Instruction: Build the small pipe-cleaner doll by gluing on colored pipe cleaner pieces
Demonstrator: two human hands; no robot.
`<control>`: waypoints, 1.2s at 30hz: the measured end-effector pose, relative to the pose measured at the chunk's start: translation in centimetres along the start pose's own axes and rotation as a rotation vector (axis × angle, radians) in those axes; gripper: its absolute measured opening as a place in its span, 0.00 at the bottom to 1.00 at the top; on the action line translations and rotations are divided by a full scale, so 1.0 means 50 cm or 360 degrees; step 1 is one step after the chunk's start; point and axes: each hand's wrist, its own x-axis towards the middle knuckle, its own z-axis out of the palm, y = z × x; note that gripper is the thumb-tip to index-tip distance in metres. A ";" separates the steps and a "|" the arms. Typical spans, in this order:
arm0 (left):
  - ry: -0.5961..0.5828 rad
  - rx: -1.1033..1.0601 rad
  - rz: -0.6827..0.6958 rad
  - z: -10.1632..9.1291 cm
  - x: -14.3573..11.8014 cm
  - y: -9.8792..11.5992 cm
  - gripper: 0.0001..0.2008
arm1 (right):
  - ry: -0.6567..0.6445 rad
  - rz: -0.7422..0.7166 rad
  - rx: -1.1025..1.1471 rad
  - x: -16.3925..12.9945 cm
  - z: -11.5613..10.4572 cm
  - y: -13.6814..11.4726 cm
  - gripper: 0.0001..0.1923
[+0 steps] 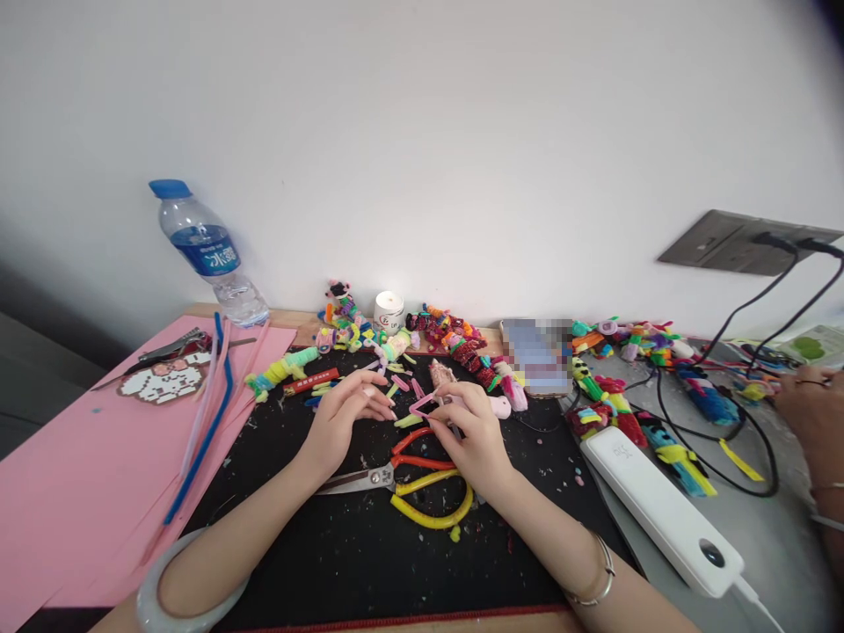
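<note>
Pink fuzzy wire, bent into an angled shape, is the piece you have in hand: the pink strip [420,404] sits near the middle of the scene, over the black mat [369,571]. Your right hand [469,431] has thumb and forefinger clamped on its right end. Your left hand [343,413] is just to the left, palm turned inward, its fingers loosely curled and apart, with nothing visible between them. A short yellow-green piece [407,421] lies just on the near side of the pink strip, and more cut bits are scattered beyond it.

On the near side of your hands lie scissors [394,477], blades pointing left, one handle loop red and the other yellow. To the left, a blue stem [204,437] lies lengthwise on pink paper [72,475], and a water bottle [204,251] leans against the wall at the far left. A red strip [309,381] with lettering lies left of your left hand. Along the far edge you have fuzzy coloured figures, a white roll [389,309] and a phone [537,356]. At the right are a white power bank [663,510] and, at the edge, another person's hand [811,400].
</note>
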 end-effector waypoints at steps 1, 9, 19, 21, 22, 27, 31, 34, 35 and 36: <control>0.0006 0.0005 -0.0004 0.000 0.001 -0.001 0.12 | 0.0000 -0.0004 0.0003 0.000 0.000 0.000 0.06; -0.0129 0.0562 0.0159 0.003 0.000 0.001 0.14 | -0.0016 -0.0017 0.0036 -0.002 0.001 0.000 0.05; -0.0425 0.1031 0.0423 0.005 0.003 0.010 0.10 | -0.0008 -0.0069 0.0081 -0.003 0.001 -0.002 0.05; -0.0428 0.1029 0.0417 0.006 0.003 0.010 0.09 | -0.0007 -0.0064 0.0088 -0.002 0.000 -0.002 0.05; -0.0431 0.1030 0.0416 0.006 0.003 0.009 0.09 | -0.0006 -0.0064 0.0091 -0.002 -0.001 -0.002 0.06; -0.0434 0.1057 0.0436 0.007 0.001 0.007 0.10 | -0.0010 -0.0039 0.0093 -0.001 -0.001 -0.002 0.05; -0.0400 0.1046 0.0464 0.006 0.000 0.009 0.10 | -0.0046 0.0025 0.0112 -0.002 -0.004 0.000 0.07; -0.0291 0.1051 0.0448 0.004 0.001 0.009 0.10 | -0.0015 0.0095 0.0076 -0.003 -0.006 0.007 0.17; -0.0245 0.1058 0.0434 0.003 0.002 0.009 0.10 | 0.0004 0.0120 0.0035 -0.003 -0.006 0.011 0.20; -0.0203 0.1066 0.0417 0.002 0.003 0.008 0.11 | 0.0019 0.0148 -0.0024 -0.003 -0.006 0.015 0.22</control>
